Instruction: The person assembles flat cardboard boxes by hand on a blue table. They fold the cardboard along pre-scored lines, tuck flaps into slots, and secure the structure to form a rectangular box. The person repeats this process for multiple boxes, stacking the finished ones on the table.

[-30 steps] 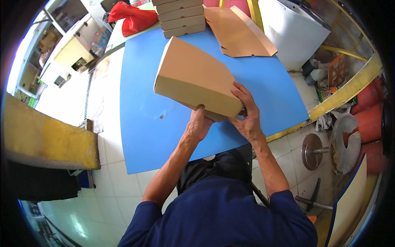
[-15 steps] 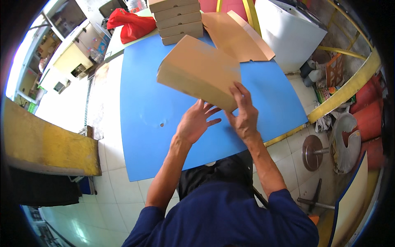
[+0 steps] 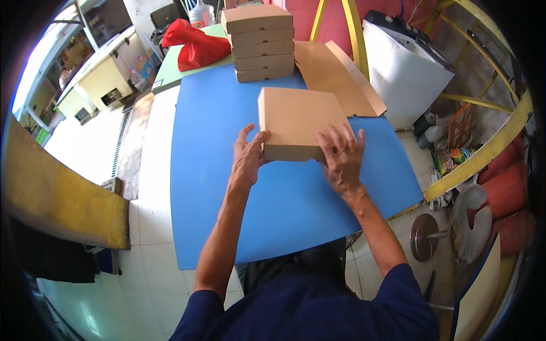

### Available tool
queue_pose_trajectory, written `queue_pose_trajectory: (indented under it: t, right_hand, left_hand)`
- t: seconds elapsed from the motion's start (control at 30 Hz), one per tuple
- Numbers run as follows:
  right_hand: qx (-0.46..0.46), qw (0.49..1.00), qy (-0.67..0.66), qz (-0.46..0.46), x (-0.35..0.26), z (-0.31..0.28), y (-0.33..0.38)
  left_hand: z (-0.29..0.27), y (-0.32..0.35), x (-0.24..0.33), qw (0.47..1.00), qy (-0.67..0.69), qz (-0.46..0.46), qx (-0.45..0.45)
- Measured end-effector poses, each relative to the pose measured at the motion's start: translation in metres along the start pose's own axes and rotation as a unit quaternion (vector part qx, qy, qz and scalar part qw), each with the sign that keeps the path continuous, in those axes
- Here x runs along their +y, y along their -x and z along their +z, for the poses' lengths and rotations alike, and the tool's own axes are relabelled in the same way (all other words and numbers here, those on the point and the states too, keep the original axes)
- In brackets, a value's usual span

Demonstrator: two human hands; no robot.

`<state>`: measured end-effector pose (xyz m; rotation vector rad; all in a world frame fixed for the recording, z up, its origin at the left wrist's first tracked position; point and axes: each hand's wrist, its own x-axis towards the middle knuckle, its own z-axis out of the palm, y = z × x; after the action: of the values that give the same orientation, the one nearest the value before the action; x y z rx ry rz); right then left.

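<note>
A closed brown cardboard box (image 3: 301, 116) is in front of me above the middle of the blue tabletop (image 3: 227, 210). My left hand (image 3: 248, 152) grips its left front corner, some fingers hidden behind or under the side. On the right front edge, my right hand (image 3: 342, 156) has its fingers bent over the lid, with the thumb low at the front face. Beyond the box stands a stack of several similar closed boxes (image 3: 263, 52). Flat unfolded cardboard (image 3: 327, 74) lies to the right of that stack.
A red bag (image 3: 199, 48) sits on a pale green table (image 3: 170, 71) at the far left. Past the table's right side are a white washing machine (image 3: 401, 62) and yellow metal bars (image 3: 478, 153). A round stool (image 3: 424, 237) lies tipped at the lower right.
The box has gone from tilted to nearly level and squared up in front of me. My left hand has moved from beneath its front edge to the left corner.
</note>
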<state>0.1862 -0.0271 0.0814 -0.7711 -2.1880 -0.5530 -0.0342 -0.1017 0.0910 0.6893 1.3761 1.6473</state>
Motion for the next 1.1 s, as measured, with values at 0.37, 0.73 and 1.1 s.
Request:
queue_pose_trajectory:
  t: [0.37,0.73,1.1]
  right_hand:
    - [0.276,0.959,-0.031,-0.063,0.047,0.029,-0.211]
    - [0.175,0.979,0.103,-0.026,0.073,0.206,-0.397]
    - [0.154,0.984,-0.006,-0.092,0.053,0.21,-0.394]
  left_hand:
    - [-0.011,-0.083,-0.068,0.89,-0.398,0.201,0.094]
    - [-0.012,-0.085,-0.078,0.891,-0.391,0.214,0.088]
    - [-0.014,-0.084,-0.072,0.875,-0.421,0.213,0.109]
